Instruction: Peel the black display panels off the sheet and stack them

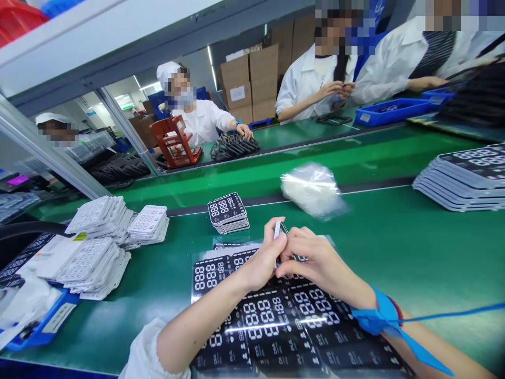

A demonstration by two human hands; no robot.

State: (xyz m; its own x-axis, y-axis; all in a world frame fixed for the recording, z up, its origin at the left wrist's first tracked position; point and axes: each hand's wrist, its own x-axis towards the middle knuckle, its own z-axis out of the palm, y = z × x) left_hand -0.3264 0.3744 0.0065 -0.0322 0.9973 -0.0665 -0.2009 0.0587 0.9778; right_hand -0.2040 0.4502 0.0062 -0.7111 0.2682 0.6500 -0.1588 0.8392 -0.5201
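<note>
Over the green counter [398, 252], left hand [258, 260] and right hand [319, 260] pinch a slim white-and-dark piece [281, 237]

Directly under both hands, black display sheets [272, 329] printed with white segment digits lie spread on the counter, a streak of glare across them. Just beyond sits a small stack of display panels [228, 213], and to its right lies a blurred clear plastic bag [313, 189]. A taller fanned stack of black panels [461, 179] reaches the right edge of the view. On the left, white keypad-like panels [94, 216] stand in loose piles near a blue tray [39, 321] with papers in it.

Across a dark rail, two co-workers in white coats [201, 123] sit at a far counter with a red rack [175, 142], bundles of black parts [234, 147], and a blue tray of parts [390, 111]. Cardboard boxes [248, 84] are stacked behind them.

The left forearm comes in from the near left out of a white sleeve [145, 352], and the right comes in from the near right, wearing a blue wrist strap [374, 310] with a blue cord [453, 314] running off to the right and a red band [396, 310] beside it. Both wrists angle inward until the fingers meet. Each grip is closed on the slim piece, which sits above the sheets, too small to make out further.
</note>
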